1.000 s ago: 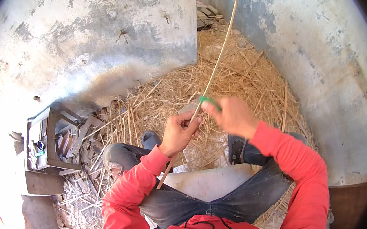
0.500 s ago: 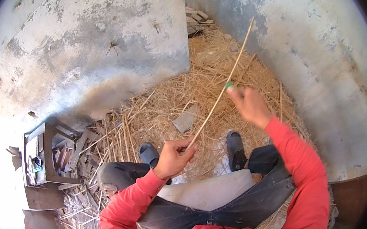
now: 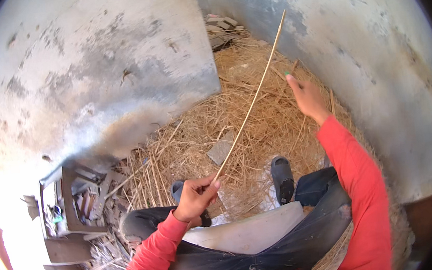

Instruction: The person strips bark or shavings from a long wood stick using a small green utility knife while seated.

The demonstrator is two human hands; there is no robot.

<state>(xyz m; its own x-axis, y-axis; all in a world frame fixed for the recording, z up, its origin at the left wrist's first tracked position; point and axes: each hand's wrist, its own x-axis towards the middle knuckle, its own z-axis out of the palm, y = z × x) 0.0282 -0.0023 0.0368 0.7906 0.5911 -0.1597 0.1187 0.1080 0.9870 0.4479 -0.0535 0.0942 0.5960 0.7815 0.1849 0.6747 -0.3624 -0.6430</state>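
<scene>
A long, thin, pale peeled stick [image 3: 248,115] slants up and away to the right. Its near end is pinched between the thumb and fingers of my left hand [image 3: 195,199], above my left knee. My right hand [image 3: 308,97] is held out to the right of the stick, apart from it. Its fingers are closed around a small green-tipped object [image 3: 287,73]; most of that object is hidden in the hand, so its kind does not show.
Straw and shavings [image 3: 184,133] cover the floor, with a flat grey block [image 3: 221,151] among them. A wooden frame [image 3: 69,201] filled with scraps stands at the left. Weathered walls [image 3: 129,44] rise ahead and to the right. A pale, smooth piece [image 3: 251,233] lies between my legs.
My right hand has moved away from the stick, out to the right and farther forward, with the green-tipped object. My left hand keeps its pinch, and the stick stands slightly steeper.
</scene>
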